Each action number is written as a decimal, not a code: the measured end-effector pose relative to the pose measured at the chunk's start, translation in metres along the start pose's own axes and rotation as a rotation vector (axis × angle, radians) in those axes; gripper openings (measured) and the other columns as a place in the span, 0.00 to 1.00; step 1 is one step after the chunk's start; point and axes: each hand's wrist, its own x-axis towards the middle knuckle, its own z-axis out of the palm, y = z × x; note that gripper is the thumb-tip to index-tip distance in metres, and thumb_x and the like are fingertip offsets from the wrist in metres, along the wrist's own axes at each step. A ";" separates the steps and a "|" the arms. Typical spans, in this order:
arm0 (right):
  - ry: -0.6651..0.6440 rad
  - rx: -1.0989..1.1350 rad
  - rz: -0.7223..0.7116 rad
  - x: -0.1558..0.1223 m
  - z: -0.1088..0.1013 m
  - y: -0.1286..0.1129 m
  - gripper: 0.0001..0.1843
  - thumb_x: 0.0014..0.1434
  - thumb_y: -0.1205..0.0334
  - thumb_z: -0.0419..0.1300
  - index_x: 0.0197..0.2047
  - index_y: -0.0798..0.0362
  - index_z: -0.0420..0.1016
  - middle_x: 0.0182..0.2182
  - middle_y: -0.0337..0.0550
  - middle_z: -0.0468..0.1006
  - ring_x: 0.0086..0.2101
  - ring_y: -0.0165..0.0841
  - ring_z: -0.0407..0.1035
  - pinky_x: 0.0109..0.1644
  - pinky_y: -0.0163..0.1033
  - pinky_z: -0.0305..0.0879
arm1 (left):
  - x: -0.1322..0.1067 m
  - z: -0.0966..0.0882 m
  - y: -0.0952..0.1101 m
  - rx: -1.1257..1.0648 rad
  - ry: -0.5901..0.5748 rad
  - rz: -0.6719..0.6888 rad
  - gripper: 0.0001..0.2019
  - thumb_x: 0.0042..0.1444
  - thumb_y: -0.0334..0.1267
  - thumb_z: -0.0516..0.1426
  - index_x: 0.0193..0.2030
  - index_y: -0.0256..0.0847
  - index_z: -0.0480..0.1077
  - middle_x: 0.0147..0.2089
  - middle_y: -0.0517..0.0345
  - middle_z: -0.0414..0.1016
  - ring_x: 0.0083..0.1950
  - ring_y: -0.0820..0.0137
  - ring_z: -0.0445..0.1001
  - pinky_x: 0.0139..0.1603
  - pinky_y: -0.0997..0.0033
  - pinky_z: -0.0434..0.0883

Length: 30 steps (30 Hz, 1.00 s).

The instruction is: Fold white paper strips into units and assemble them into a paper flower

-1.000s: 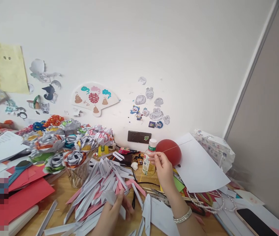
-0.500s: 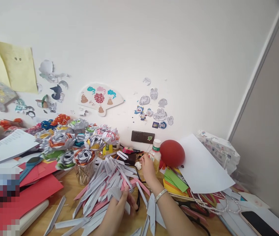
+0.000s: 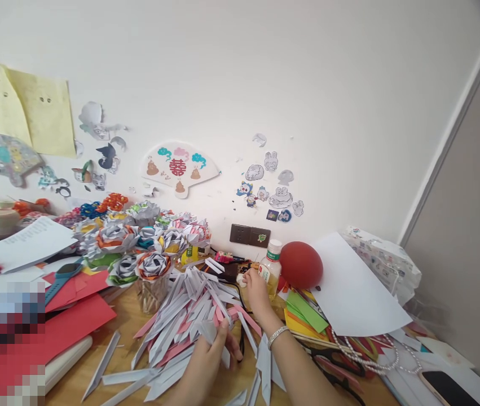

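My left hand (image 3: pixel 210 361) is closed on a folded white paper strip (image 3: pixel 216 341) at the near edge of a big pile of folded white and pink paper strips (image 3: pixel 189 316). My right hand (image 3: pixel 256 290), with a bracelet at the wrist, reaches forward past the pile to a small white lump (image 3: pixel 240 278) beside a small bottle of yellowish liquid (image 3: pixel 270 268). Its fingers are curled there; what they hold is too small to make out. A red ball (image 3: pixel 301 264) lies just right of the bottle.
A glass cup (image 3: pixel 152 293) of sticks with paper roses (image 3: pixel 138 242) stands left of the pile. Red paper sheets (image 3: pixel 74 316) lie at the left, a white sheet (image 3: pixel 349 287) and coloured papers (image 3: pixel 303 313) at the right, with beads (image 3: pixel 362 355), scissors (image 3: pixel 333 361) and a phone (image 3: pixel 447 389).
My right hand has come down from beside the bottle, where it pinched a thin stick, to the table left of the bottle. The view has shifted left. The left hand stays on the strip.
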 end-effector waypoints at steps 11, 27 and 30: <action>0.179 0.199 -0.105 -0.009 -0.013 -0.012 0.13 0.60 0.68 0.40 0.38 0.54 0.65 0.37 0.46 0.74 0.39 0.31 0.68 0.43 0.34 0.61 | -0.001 0.000 -0.001 -0.060 -0.024 -0.005 0.28 0.52 0.60 0.45 0.17 0.38 0.66 0.18 0.56 0.71 0.18 0.71 0.68 0.25 0.72 0.64; 0.298 0.195 0.030 0.013 0.016 0.003 0.10 0.54 0.66 0.43 0.23 0.51 0.57 0.18 0.36 0.65 0.21 0.30 0.59 0.24 0.33 0.50 | 0.001 -0.004 -0.003 -0.088 -0.020 0.003 0.27 0.52 0.60 0.45 0.18 0.38 0.66 0.19 0.56 0.72 0.20 0.70 0.69 0.26 0.71 0.65; 0.298 0.200 0.035 0.015 0.021 0.006 0.10 0.52 0.67 0.44 0.22 0.51 0.57 0.17 0.34 0.63 0.20 0.29 0.57 0.23 0.33 0.49 | 0.002 -0.004 -0.005 -0.085 -0.026 0.009 0.28 0.52 0.60 0.45 0.18 0.37 0.67 0.19 0.55 0.73 0.20 0.69 0.70 0.26 0.71 0.66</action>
